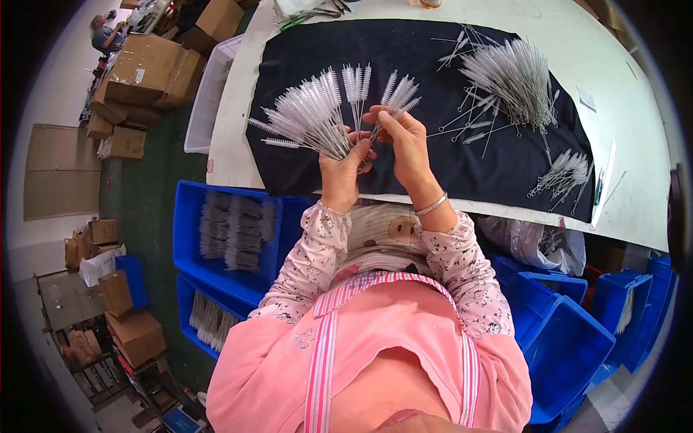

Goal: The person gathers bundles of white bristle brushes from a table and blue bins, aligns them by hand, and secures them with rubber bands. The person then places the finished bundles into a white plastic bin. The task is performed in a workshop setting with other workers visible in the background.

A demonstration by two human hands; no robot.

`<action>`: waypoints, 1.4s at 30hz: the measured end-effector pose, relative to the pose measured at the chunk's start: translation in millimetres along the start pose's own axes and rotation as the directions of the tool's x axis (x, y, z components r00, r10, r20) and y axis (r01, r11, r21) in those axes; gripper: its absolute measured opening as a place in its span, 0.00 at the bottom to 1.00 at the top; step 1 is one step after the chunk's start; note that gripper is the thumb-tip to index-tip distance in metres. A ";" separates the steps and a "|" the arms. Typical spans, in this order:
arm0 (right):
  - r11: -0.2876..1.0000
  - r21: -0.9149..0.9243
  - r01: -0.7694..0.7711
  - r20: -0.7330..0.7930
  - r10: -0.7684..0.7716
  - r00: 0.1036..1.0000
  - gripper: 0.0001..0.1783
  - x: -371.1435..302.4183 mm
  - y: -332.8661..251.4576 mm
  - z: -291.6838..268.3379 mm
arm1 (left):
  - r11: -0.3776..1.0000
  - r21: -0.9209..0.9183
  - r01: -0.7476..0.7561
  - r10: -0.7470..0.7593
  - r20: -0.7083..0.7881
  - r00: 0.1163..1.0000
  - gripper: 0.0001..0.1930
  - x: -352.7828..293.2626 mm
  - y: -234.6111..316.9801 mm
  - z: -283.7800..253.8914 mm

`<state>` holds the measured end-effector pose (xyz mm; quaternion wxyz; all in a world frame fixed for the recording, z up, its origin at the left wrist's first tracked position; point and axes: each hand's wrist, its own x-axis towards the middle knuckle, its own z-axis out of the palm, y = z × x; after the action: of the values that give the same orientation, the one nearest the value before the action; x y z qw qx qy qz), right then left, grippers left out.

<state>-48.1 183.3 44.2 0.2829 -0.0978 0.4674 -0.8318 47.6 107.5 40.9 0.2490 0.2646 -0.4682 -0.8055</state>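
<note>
My left hand (345,169) is closed round the wire stems of a wide fan of white-bristled straw brushes (307,108), bristles pointing away from me. A small upright cluster of brushes (356,83) stands apart at the fan's right side, its stems running down to my left fingers. My right hand (404,141) pinches a few more straw brushes (399,94) close beside it. Both hands are almost touching, above the near part of a dark cloth (404,50). The lower wire ends are partly hidden by my fingers.
A large pile of straw brushes (512,79) lies at the cloth's right, with a smaller bunch (567,173) nearer me. Blue bins (227,189) holding brushes stand at lower left. More blue bins (570,346) are at lower right. A white tub (209,101) sits beside the table (234,137).
</note>
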 end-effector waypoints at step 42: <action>0.980 0.179 -0.085 -0.010 0.088 0.996 0.20 -9.2 2.5 4.4 | 0.992 0.054 0.117 -0.122 0.106 0.987 0.16 -5.8 2.9 4.0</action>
<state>-37.7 184.3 45.5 0.3224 -0.0444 0.3973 -0.8580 49.6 112.4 46.3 0.1678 0.2537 -0.4831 -0.8210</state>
